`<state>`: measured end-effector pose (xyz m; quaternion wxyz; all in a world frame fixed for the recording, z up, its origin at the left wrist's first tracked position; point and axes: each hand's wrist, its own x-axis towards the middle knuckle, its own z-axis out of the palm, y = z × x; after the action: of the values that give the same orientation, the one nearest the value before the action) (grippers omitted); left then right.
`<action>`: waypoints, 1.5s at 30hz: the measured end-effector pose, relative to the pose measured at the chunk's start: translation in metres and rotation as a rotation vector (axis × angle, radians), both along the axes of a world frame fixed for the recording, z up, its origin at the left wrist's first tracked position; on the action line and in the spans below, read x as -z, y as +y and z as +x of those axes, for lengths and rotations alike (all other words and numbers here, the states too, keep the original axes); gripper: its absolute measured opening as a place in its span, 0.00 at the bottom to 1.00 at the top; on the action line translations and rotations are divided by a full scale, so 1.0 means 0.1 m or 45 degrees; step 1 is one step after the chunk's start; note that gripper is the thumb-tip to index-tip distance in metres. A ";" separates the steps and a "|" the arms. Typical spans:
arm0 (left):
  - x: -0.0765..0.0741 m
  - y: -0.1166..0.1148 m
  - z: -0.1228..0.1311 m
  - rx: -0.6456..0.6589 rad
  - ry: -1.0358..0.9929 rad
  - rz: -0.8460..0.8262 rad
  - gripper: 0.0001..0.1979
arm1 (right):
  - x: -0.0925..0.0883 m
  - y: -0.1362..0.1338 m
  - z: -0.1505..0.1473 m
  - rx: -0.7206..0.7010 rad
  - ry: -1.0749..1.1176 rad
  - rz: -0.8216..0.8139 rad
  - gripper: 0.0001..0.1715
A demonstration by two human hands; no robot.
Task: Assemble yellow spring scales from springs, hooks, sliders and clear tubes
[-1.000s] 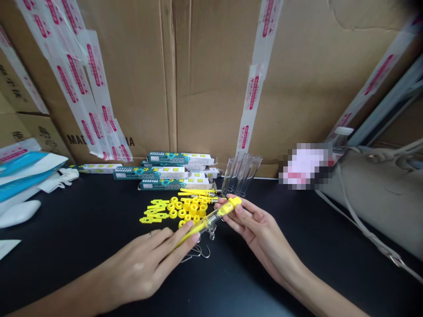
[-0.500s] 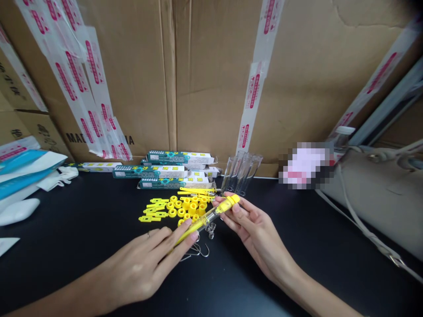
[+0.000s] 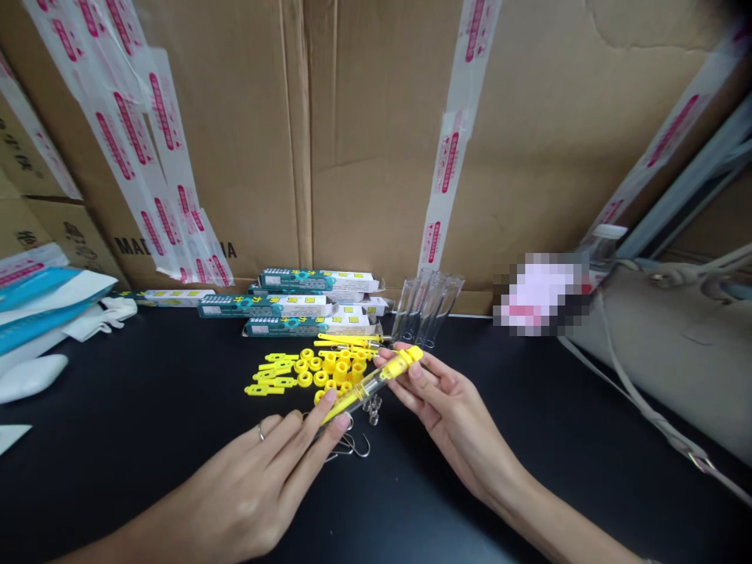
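Note:
A slim clear tube with yellow inner parts and a yellow cap, which looks like a tubular spring scale (image 3: pixel 369 385), slants up to the right between my hands. My left hand (image 3: pixel 252 486) is closed on its lower end, with thumb and fingers on either side. My right hand (image 3: pixel 458 415) pinches the yellow-capped upper end. Just behind the tube lie several yellow rings and sleeves (image 3: pixel 305 379), flat yellow tabs (image 3: pixel 271 378) and yellow rods (image 3: pixel 349 340). Metal hooks (image 3: pixel 359 448) and small shiny pieces (image 3: pixel 371 409) sit beneath and beside it, partly hidden.
Several open clear tubes (image 3: pixel 428 313) stand upright at the back. Left of them, green-and-white boxes (image 3: pixel 264 306) are stacked before a large cardboard box (image 3: pixel 364 157). A bag (image 3: pixel 675 345) and a bottle (image 3: pixel 605 247) are at right, blue-and-white packets (image 3: pixel 52 301) at left.
Both hands keep hold of the spring scale in nearly the same place. Less yellow shows between my left fingers at the lower end. The whole view has shifted slightly.

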<state>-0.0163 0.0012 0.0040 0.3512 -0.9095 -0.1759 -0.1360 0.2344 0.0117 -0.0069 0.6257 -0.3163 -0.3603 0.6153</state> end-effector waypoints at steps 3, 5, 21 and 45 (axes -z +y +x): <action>0.01 -0.01 -0.01 -0.024 0.047 -0.002 0.26 | 0.00 0.00 0.00 -0.001 -0.014 0.006 0.14; 0.02 0.00 0.00 -0.013 0.045 -0.001 0.26 | 0.00 0.00 -0.01 0.014 -0.019 0.017 0.10; 0.06 0.03 -0.06 -0.034 0.040 -0.048 0.29 | -0.02 -0.01 -0.05 0.033 0.012 0.013 0.13; -0.02 0.07 -0.03 0.051 -0.047 -0.040 0.27 | -0.02 -0.03 -0.03 0.027 -0.028 0.028 0.10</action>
<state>-0.0197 0.0077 0.0063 0.3309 -0.9156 -0.1661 -0.1571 0.2312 0.0088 -0.0048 0.6317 -0.3200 -0.3706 0.6010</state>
